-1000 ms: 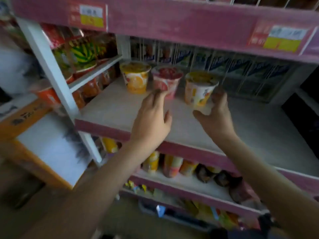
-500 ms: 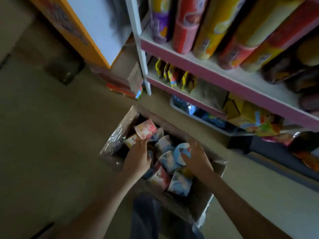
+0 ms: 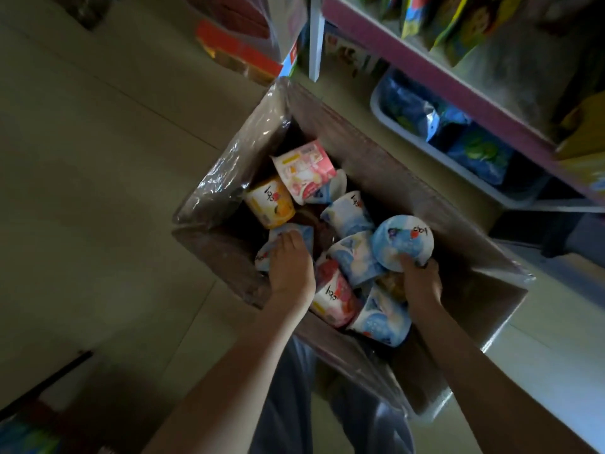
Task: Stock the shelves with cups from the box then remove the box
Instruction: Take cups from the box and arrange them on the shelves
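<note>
Left hand (image 3: 289,270) grips blue cup (image 3: 303,233), right hand (image 3: 420,283) lidded cup (image 3: 402,240) (inside box (image 3: 393,175))

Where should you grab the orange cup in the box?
Round its curved side wall, reaching down from above. The orange cup lies on its side in the box, printed wall facing up, so fingers can wrap across it. The pink cup crowds its far side.

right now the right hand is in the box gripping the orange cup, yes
No. The head view shows the right hand in the box gripping a blue cup; the orange cup lies apart, further left.
</note>
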Tool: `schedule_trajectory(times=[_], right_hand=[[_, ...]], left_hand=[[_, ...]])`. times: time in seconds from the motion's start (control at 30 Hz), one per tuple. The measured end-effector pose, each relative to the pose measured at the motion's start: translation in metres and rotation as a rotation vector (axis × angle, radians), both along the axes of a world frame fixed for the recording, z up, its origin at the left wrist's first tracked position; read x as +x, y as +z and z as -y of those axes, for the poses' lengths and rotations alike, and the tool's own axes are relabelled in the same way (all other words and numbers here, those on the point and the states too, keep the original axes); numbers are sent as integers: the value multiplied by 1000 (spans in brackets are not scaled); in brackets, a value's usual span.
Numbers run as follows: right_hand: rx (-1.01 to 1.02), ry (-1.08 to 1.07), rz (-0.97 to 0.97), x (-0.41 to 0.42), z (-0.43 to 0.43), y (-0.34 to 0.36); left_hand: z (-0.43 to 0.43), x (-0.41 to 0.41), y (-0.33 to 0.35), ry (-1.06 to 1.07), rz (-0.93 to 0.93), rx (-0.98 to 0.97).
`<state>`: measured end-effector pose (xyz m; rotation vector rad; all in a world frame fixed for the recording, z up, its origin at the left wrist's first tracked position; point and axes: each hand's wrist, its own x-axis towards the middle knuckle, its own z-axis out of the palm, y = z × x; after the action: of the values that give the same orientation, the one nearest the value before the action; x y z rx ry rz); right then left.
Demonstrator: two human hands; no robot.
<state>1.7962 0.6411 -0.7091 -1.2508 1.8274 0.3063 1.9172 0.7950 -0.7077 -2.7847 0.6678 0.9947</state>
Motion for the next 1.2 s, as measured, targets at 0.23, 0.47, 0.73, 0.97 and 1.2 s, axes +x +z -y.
schedule_trajectory(times=[0.23, 0.47, 0.73, 0.97, 1.2], right_hand=[[70, -359, 268, 2, -6, 7], [-147, 52, 128, 0, 4, 7], [-100, 3, 253, -1, 11, 8], [25, -230, 426, 0, 24, 41], [170, 131, 417, -4, 42, 47]], left_hand=[[-7, 5, 4, -94, -31, -114], [-15, -1, 24, -247, -66, -231], [-3, -3, 36, -233, -38, -462], [22, 18, 57, 94, -173, -545], [29, 35, 40, 49, -352, -397]])
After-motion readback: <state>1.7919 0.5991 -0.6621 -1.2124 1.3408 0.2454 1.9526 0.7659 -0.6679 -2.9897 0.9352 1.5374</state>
